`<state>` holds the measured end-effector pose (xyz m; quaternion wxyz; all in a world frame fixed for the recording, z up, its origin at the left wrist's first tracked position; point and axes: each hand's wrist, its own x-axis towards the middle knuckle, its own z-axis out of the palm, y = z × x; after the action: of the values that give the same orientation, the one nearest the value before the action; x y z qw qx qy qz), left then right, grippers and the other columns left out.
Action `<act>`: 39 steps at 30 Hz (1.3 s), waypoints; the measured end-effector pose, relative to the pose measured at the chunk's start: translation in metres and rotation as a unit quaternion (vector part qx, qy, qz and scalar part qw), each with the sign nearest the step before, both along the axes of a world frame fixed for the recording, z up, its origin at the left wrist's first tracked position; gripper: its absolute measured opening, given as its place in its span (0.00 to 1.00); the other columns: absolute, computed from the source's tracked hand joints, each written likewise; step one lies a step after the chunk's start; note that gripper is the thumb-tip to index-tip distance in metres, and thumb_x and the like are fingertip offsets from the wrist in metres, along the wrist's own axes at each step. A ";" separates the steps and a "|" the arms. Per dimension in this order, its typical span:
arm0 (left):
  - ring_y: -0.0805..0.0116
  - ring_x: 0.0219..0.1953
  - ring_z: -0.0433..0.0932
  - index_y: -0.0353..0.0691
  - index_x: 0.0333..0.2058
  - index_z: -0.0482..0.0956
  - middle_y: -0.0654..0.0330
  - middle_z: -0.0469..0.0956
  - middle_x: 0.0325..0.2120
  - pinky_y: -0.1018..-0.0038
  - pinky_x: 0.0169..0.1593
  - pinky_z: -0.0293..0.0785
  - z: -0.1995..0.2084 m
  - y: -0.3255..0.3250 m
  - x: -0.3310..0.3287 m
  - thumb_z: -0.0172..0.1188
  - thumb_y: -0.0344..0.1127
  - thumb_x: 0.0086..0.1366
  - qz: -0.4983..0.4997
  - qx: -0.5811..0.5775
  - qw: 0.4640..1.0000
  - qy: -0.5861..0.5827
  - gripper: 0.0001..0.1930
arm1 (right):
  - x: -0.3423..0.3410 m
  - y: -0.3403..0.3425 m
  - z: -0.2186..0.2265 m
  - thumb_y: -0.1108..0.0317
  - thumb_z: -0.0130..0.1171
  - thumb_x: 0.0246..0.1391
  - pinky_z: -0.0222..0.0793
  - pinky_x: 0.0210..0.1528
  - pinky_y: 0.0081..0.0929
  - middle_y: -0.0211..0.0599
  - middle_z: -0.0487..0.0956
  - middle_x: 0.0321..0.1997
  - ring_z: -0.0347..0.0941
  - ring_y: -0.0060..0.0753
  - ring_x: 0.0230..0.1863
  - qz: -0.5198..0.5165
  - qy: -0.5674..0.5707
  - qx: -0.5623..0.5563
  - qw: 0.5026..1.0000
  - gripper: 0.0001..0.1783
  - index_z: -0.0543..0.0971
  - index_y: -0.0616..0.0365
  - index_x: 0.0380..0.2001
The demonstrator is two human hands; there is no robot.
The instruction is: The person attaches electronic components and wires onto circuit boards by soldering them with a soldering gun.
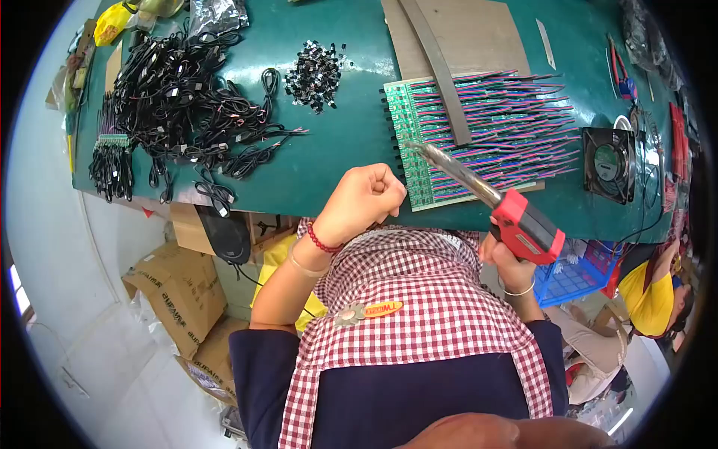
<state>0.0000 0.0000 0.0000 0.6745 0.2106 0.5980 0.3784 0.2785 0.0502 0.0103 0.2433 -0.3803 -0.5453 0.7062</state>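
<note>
My right hand (512, 266) is wrapped round the handle of a red and black soldering gun (527, 228). Its long metal barrel slants up to the left, with the tip over the green circuit board panel (421, 176). Many thin dark and pink wires (516, 123) run out from that panel to the right. A flat grey metal bar (446, 97) lies across the wires. At the table's near edge, left of the panel, my left hand (365, 196) is closed with its fingers curled in. Whatever those fingers hold, if anything, is hidden.
On the green table (321, 157) lie a heap of black cables (176, 93) and a pile of small connectors (314, 77). A cooling fan (609, 166) and pliers (619, 75) are at the right. Below are a blue crate (572, 278), cardboard boxes (176, 295) and another person (649, 299).
</note>
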 end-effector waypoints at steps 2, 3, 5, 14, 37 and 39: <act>0.85 0.15 0.64 0.37 0.25 0.70 0.65 0.74 0.17 0.86 0.19 0.58 -0.004 0.003 0.000 0.55 0.30 0.61 -0.014 0.005 1.000 0.021 0.07 | 0.016 -0.007 -0.003 0.65 0.58 0.51 0.64 0.26 0.28 0.35 0.69 0.18 0.63 0.27 0.17 -0.019 -0.003 -0.024 1.000 0.27 0.67 0.66 0.53; 0.85 0.15 0.64 0.37 0.25 0.70 0.65 0.74 0.17 0.86 0.19 0.58 -0.005 0.004 0.000 0.55 0.30 0.61 -0.015 0.004 1.000 0.020 0.07 | 0.023 -0.010 -0.006 0.65 0.58 0.51 0.64 0.26 0.28 0.35 0.69 0.18 0.63 0.27 0.17 -0.020 -0.004 -0.025 0.999 0.27 0.67 0.66 0.53; 0.82 0.16 0.68 0.36 0.23 0.71 0.63 0.75 0.17 0.84 0.19 0.63 -0.006 0.007 -0.001 0.55 0.31 0.59 -0.018 0.003 0.999 0.028 0.08 | 0.034 -0.014 -0.010 0.66 0.57 0.52 0.63 0.26 0.27 0.35 0.69 0.18 0.63 0.26 0.17 0.008 -0.003 -0.030 1.000 0.25 0.68 0.65 0.52; 0.82 0.16 0.68 0.36 0.23 0.70 0.63 0.74 0.16 0.84 0.20 0.64 -0.008 0.009 -0.004 0.55 0.30 0.58 -0.037 -0.003 0.999 0.028 0.07 | 0.045 -0.027 -0.025 0.73 0.63 0.41 0.68 0.27 0.24 0.32 0.77 0.21 0.73 0.25 0.21 -0.014 -0.111 -0.012 0.994 0.08 0.78 0.63 0.28; 0.84 0.15 0.64 0.38 0.23 0.69 0.65 0.73 0.16 0.85 0.19 0.59 -0.006 0.009 -0.001 0.55 0.31 0.60 -0.035 0.003 0.998 0.046 0.08 | 0.045 -0.031 -0.021 0.75 0.63 0.39 0.67 0.27 0.23 0.34 0.76 0.23 0.72 0.26 0.22 0.032 -0.138 0.006 0.990 0.07 0.78 0.63 0.27; 0.84 0.15 0.64 0.38 0.23 0.69 0.65 0.73 0.16 0.85 0.19 0.58 -0.007 0.009 -0.001 0.55 0.31 0.60 -0.037 0.001 0.998 0.048 0.08 | 0.036 -0.031 -0.012 0.76 0.62 0.40 0.68 0.27 0.23 0.35 0.77 0.22 0.72 0.26 0.22 -0.022 -0.116 0.005 0.993 0.06 0.78 0.63 0.27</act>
<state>-0.0011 0.0091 -0.0065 0.6586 0.2511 0.6211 0.3428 0.3147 0.0187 -0.0013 0.1957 -0.4703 -0.5647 0.6494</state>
